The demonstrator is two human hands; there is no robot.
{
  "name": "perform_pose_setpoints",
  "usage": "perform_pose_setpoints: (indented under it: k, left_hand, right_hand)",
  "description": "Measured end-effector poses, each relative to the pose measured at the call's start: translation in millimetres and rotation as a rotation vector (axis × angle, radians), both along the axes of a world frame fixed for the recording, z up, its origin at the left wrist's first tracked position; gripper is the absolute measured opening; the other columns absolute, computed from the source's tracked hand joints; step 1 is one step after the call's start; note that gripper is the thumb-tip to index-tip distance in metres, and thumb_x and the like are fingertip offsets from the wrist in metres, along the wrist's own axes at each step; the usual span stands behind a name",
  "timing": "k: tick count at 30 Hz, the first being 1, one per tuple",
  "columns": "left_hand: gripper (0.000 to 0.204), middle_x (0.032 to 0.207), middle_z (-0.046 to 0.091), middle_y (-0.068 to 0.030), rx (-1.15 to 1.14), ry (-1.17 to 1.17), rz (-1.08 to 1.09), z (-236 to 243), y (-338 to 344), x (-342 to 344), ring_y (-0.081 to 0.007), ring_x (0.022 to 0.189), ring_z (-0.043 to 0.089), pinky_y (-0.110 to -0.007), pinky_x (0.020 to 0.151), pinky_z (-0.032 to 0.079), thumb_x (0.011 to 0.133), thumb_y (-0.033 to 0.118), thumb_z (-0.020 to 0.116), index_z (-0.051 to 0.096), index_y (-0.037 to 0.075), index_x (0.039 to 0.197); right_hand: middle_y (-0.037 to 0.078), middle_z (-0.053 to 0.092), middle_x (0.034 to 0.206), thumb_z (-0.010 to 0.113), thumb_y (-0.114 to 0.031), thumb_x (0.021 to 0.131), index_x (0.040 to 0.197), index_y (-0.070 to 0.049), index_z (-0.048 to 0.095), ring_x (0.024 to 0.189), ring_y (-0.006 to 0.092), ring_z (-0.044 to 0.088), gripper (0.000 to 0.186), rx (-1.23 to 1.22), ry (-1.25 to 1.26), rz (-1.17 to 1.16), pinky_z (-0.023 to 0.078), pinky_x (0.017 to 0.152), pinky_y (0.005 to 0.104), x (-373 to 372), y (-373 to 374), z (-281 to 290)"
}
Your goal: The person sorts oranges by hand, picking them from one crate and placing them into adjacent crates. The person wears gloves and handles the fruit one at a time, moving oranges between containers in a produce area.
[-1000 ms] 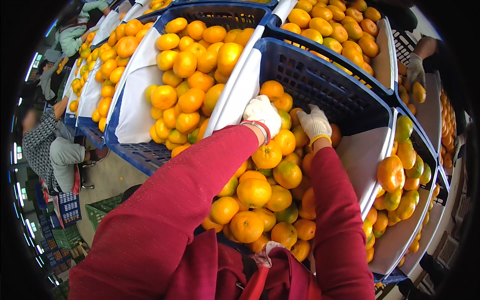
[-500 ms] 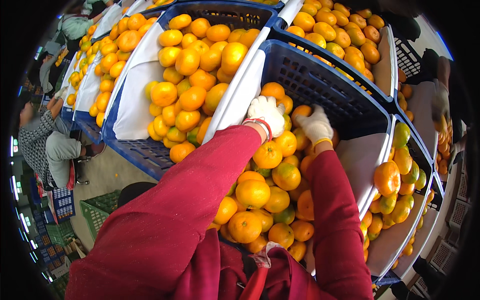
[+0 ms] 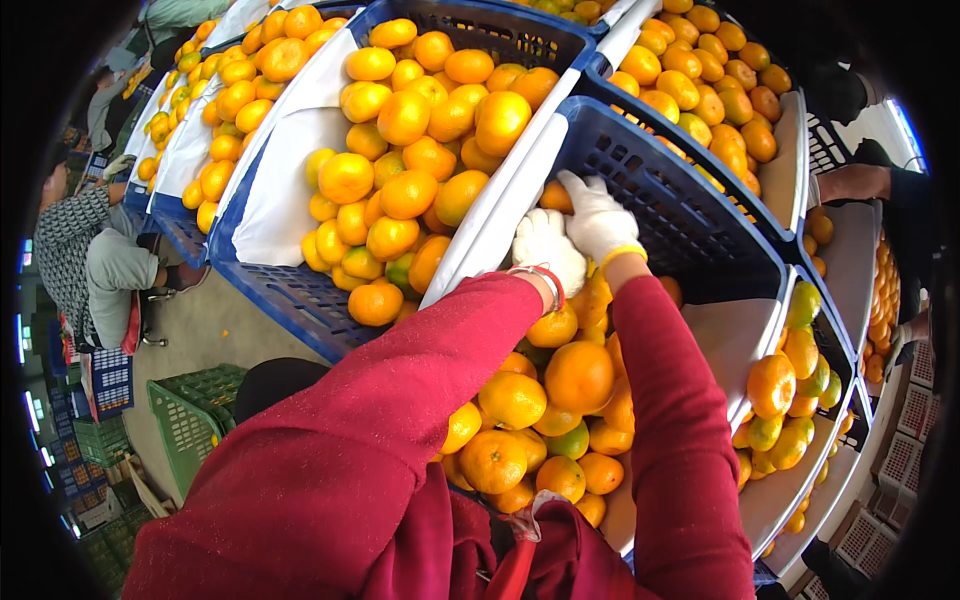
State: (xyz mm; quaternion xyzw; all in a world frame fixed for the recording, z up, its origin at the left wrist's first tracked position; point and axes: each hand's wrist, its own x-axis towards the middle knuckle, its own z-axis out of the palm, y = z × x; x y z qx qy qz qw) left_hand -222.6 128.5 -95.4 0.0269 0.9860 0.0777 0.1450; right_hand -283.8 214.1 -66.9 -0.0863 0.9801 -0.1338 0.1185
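Both my hands wear white knit gloves and work close together at the far left side of a lined blue crate [image 3: 680, 190] of orange mandarins [image 3: 580, 377]. My left hand [image 3: 549, 252], with a red band at the wrist, is closed, its curled fingers pointing down among the fruit; whatever they hold is hidden. Just right of it, my right hand [image 3: 603, 222], yellow-banded at the cuff, has its fingers bent over a mandarin [image 3: 556, 197] by the white liner. Only that fruit's left part shows. Greenish mandarins [image 3: 568, 441] lie among those nearer me.
Another crate [image 3: 270, 310] of mandarins stands at left, with more crates behind and at right. A green crate [image 3: 185, 420] sits on the floor at lower left. A seated person [image 3: 95, 250] is at far left; another person's arm [image 3: 855, 187] reaches in at right.
My right hand has moved left, off one mandarin and over another beside my left hand. The view has shifted, so the crates appear farther right and lower.
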Motion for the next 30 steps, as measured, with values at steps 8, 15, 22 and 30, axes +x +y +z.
perform_pose_setpoints:
  k: [8,15,22,30]
  left_hand:
    - [0.047,0.137,0.056,-0.0167,0.001,0.060,-0.062,-22,-13,-2,-0.0386,0.132,0.044,-0.051,0.115,0.026,0.094,0.033,0.057,0.070,0.011,0.134]
    - [0.052,0.141,0.056,-0.0155,-0.097,0.016,-0.107,-15,-7,-3,-0.0375,0.134,0.045,-0.049,0.114,0.028,0.097,0.037,0.055,0.066,0.007,0.138]
    - [0.047,0.133,0.059,-0.0162,-0.103,-0.084,-0.213,-2,-7,-18,-0.0353,0.127,0.051,-0.045,0.109,0.037,0.095,0.040,0.057,0.071,0.005,0.124]
    - [0.051,0.128,0.059,-0.0155,-0.073,0.148,-0.068,-48,-10,-6,-0.0352,0.121,0.050,-0.047,0.102,0.038,0.092,0.040,0.063,0.070,0.003,0.125]
  right_hand:
    - [0.018,0.071,0.124,0.077,-0.044,0.088,0.137,-0.011,0.064,0.117,0.0400,0.068,0.060,-0.087,0.052,-0.214,0.055,0.099,0.0467,16,14,17]
    - [0.008,0.074,0.109,0.069,-0.048,0.095,0.134,0.003,0.067,0.088,0.0139,0.068,0.064,-1.503,-0.522,-0.016,0.055,0.079,0.0279,118,112,45]
    - [0.031,0.071,0.118,0.060,-0.060,0.092,0.118,0.005,0.074,0.118,0.0428,0.067,0.071,-0.170,-0.211,-0.361,0.051,0.104,0.0452,-2,49,-45]
    - [0.030,0.068,0.131,0.068,-0.055,0.090,0.131,0.005,0.066,0.124,0.0403,0.067,0.073,-0.349,-0.371,-0.656,0.051,0.104,0.0442,-10,7,-82]
